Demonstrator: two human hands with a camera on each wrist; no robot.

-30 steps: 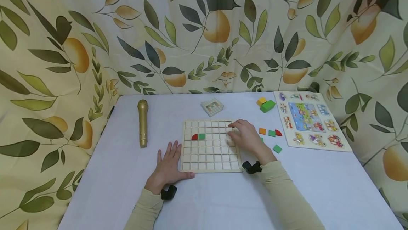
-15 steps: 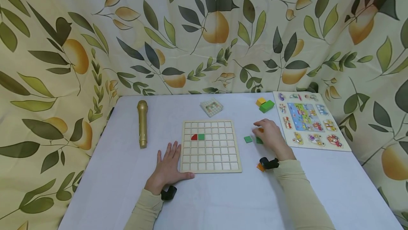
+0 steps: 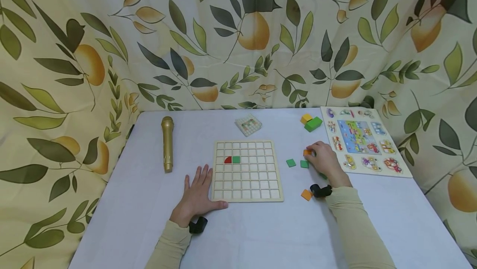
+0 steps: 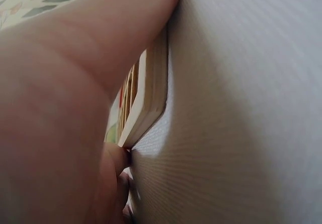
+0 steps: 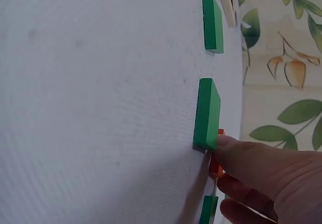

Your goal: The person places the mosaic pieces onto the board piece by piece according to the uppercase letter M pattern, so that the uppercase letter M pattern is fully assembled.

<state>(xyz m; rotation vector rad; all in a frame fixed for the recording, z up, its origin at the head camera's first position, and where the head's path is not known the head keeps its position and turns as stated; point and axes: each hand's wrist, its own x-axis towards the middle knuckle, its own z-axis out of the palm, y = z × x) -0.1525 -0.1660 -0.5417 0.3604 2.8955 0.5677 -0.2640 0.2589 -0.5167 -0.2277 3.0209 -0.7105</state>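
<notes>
Orange square tile point(image 3: 307, 152) in the right hand's point(image 3: 325, 160) grip: pinching it between thumb and finger, now reaching among loose tiles instead of hovering over the wooden grid board's point(image 3: 247, 178) right edge as a second ago. Seemingly picking rather than placing, so leaving just two pieces visible on the board: a red quarter-circle tile point(image 3: 228, 160) and a green square tile point(image 3: 236, 159), side by side. Resting the left hand point(image 3: 197, 192) spread at the board's near left corner, gripping nothing. From the right wrist, seeing the thumb just beside a thick loose green block-tile point(image 5: 207, 114), not telling whether touching. From the left wrist, catching the board's side edge point(image 4: 157, 83) by the thumb, barely showing from the head.
</notes>
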